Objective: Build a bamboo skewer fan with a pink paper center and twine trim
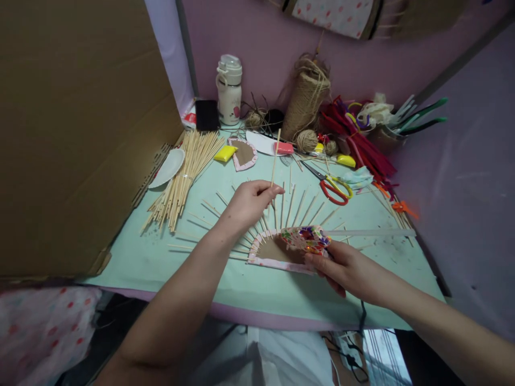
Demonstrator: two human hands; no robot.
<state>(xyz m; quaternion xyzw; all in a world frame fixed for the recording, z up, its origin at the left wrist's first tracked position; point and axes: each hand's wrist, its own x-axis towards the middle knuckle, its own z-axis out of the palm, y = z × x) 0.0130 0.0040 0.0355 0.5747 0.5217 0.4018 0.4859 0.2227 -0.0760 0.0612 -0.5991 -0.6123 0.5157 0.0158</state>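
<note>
Pinched between the thumb and fingers of my left hand [255,201] is a thin wooden stick [276,155], held nearly upright. My right hand [341,265] grips a flower-patterned hot glue gun [306,239], its nozzle end toward the left; a long translucent glue stick [374,232] juts out to the right behind it. Below the glue gun lies a half-round cardboard piece [277,251] edged with pink cloth. Several wooden sticks [300,205] fan outward from its curved edge, and my left hand and forearm hide some of them.
To the left lies a bundle of wooden sticks [183,182] with a white paper piece [169,167]. Scissors [332,187] rest right of centre. Along the back stand a white bottle [230,94] and a twine spool [306,99]. Tall cardboard [80,134] borders the left side.
</note>
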